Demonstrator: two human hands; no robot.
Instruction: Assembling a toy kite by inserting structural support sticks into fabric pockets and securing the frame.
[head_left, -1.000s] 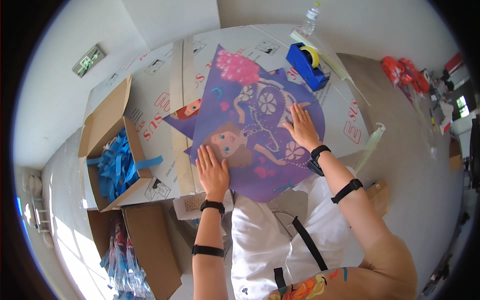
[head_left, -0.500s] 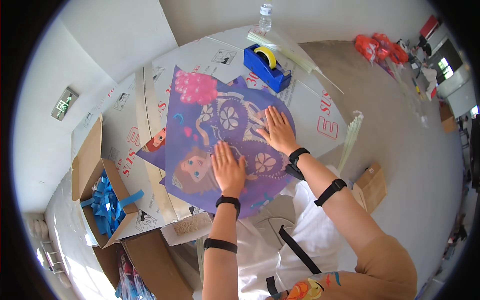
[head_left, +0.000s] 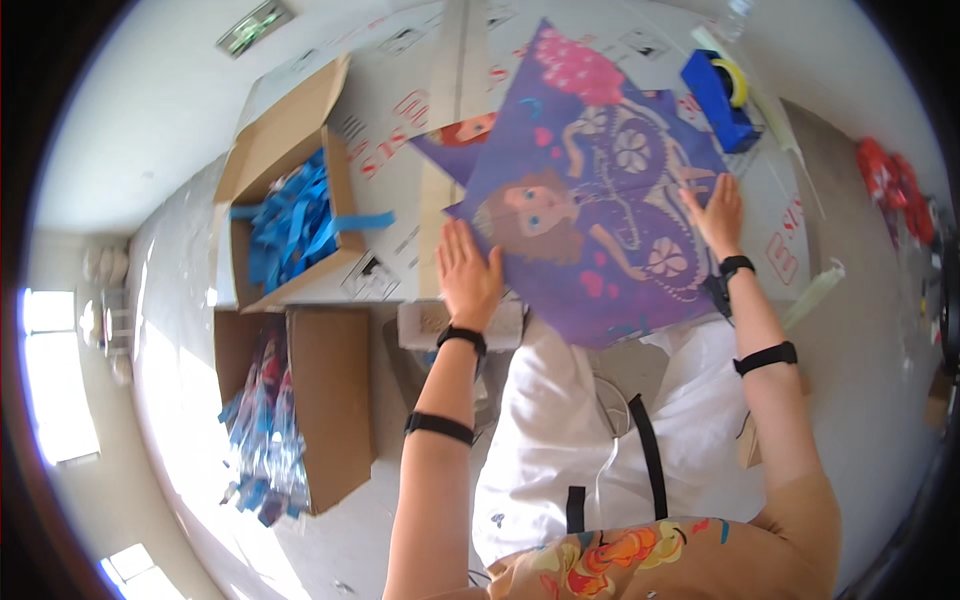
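A large purple kite sheet (head_left: 560, 250) printed with a princess lies on the table, its near edge reaching my lap. My left hand (head_left: 467, 275) rests at the sheet's left edge, fingers straight. At the opposite edge, my right hand (head_left: 718, 215) lies with fingers extended and the thumb apart. Neither hand grips anything. Another purple sheet (head_left: 450, 155) with a red-haired figure peeks out from underneath on the left; most of it is hidden.
Blue ribbons (head_left: 295, 220) fill an open cardboard box (head_left: 235, 185) on the left. Below stands a carton (head_left: 335, 400) with plastic-wrapped items. A small white tray (head_left: 415, 330) sits by the table edge. A blue tape dispenser (head_left: 715, 100) and pale thin sticks (head_left: 770, 115) lie at far right.
The view has swung left, showing more of the boxes. My hands have moved apart: the left slid off the sheet's middle to its left edge, while the right stays near the right edge.
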